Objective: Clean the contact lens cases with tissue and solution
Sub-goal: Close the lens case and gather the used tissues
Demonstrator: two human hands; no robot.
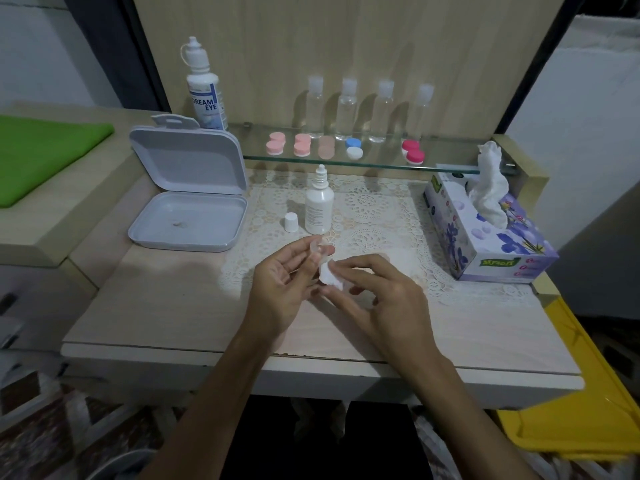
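Over lace mat (377,216): lens case (317,247) pinched in left fingers (323,251), tissue (329,275) in right.

Our wooden table (145,317) and glass shelf (381,161), laid out.
We see a lace mat (381,209), open grey box (188,220) and tissue box (485,237) on the table; lens cases (301,145) and clear bottles (346,109) line the shelf.
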